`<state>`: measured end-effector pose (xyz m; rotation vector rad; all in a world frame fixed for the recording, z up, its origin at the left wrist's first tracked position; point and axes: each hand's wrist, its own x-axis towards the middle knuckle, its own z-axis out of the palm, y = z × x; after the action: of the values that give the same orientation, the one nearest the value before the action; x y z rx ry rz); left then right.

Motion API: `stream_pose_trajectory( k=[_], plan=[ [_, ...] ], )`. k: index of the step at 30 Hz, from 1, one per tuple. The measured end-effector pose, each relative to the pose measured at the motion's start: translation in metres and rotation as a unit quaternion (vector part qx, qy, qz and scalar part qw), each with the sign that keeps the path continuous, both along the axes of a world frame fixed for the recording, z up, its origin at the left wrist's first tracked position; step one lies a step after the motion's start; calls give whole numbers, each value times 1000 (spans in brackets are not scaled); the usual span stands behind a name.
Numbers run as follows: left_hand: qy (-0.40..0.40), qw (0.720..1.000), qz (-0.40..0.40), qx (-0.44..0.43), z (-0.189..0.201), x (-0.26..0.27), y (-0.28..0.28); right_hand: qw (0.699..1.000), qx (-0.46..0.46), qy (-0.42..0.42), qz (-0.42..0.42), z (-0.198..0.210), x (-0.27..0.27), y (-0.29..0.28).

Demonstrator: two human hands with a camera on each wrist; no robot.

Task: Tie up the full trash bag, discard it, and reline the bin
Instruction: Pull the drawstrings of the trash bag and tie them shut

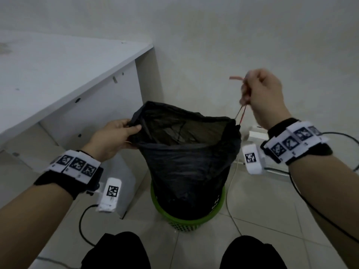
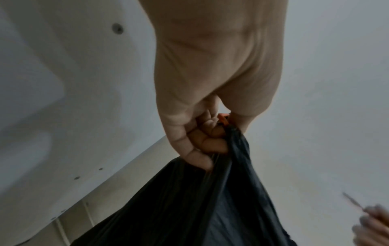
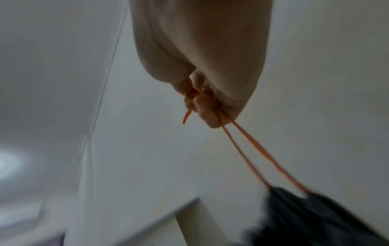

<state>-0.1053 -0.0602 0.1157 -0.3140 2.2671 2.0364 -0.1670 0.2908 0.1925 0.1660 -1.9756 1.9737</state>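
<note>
Two hands: both are seen from above, raised over a bin standing on a tiled floor (image 1: 272, 214), with the person's dark-clothed knees (image 1: 116, 249) nearest the camera.
Wrist gear: white tagged bands (image 1: 77, 164) and small white camera units are worn on both wrists, with black cables trailing to the floor.
Bin: a green perforated plastic basket (image 1: 186, 220) is set on the tiles just ahead of the knees.
Trash bag: a black drawstring bag (image 1: 190, 164) is lifted partly out of the basket, its lower end still inside; the mouth is held wide open.
Left hand (image 1: 114, 138): the fingers are curled tight around the gathered left hem of the bag; in the left wrist view a bit of orange cord is seen pinched within that fist.
Right hand (image 1: 262, 94): the fingers are closed around the orange drawstring (image 1: 240, 113), which is pulled taut up and to the right in two strands from the bag's right hem, a short loose end sticking out past the knuckles.
Step in hand: judged to be cinching the mouth shut before knotting.
How it is done well: the two cords are best drawn apart evenly and steadily, so the hem gathers all the way round; a sharp jerk could tear the thin plastic where the cord leaves the hem.
Left side: a white desk (image 1: 48, 74) with a side panel is placed beside the basket.
Far: a plain pale wall (image 1: 213, 35) is seen behind, with a white box-like item, too small to identify, at its foot on the right.
</note>
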Motion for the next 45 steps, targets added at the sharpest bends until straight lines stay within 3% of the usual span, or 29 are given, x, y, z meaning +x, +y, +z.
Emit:
stream_pose_trajectory(
  k=[2, 3, 7, 11, 13, 15, 17, 20, 24, 27, 30, 33, 36, 38, 41, 43, 45],
  plan=[
    [21, 998, -13, -56, 5, -3, 5, 994, -110, 12, 17, 27, -6, 0],
    [32, 997, -23, -72, 8, -4, 8, 992, -117, 7, 47, 31, -7, -4],
    [61, 993, -46, -85, 20, -8, 24, 984, 161, 12, 75, 23, -3, -27],
    [84, 991, -48, -94, 33, -11, 32, 992, 60, 104, -32, 58, -3, -18],
    [96, 989, -50, -103, 39, -14, 34, 985, 139, 96, -24, 42, 3, -34],
    [108, 986, -61, -107, 46, -16, 37, 964, 256, 55, 37, -2, 10, -63],
    [127, 984, -73, -99, 53, -14, 42, 947, 303, 21, 105, -38, 18, -89],
    [152, 982, -71, -84, 64, -10, 43, 945, 272, 15, 182, -65, 17, -118],
    [161, 977, -101, -91, 85, -3, 29, 969, 206, 29, 132, -69, 7, -124],
    [209, 973, -72, -72, 116, -1, 20, 980, 177, 65, 63, -52, 10, -114],
    [295, 950, -82, -53, 151, 4, 27, 985, 117, 94, 90, -27, 26, -129],
    [361, 923, -107, -79, 174, 7, 38, 971, 161, 94, 150, -23, 38, -160],
    [395, 914, -89, 26, 186, 5, 28, 956, 246, 55, 152, -57, 35, -164],
    [394, 911, -56, 104, 183, 5, 22, 947, 276, 13, 164, -83, 36, -152],
    [331, 938, 0, 107, 151, 4, 34, 954, 214, -18, 207, -81, 43, -128],
    [266, 963, 1, 40, 119, 2, 52, 975, 93, -22, 200, -55, 39, -110],
    [236, 969, -2, -79, 84, 1, 73, 981, -13, -40, 189, -24, 30, -89]
  ],
)
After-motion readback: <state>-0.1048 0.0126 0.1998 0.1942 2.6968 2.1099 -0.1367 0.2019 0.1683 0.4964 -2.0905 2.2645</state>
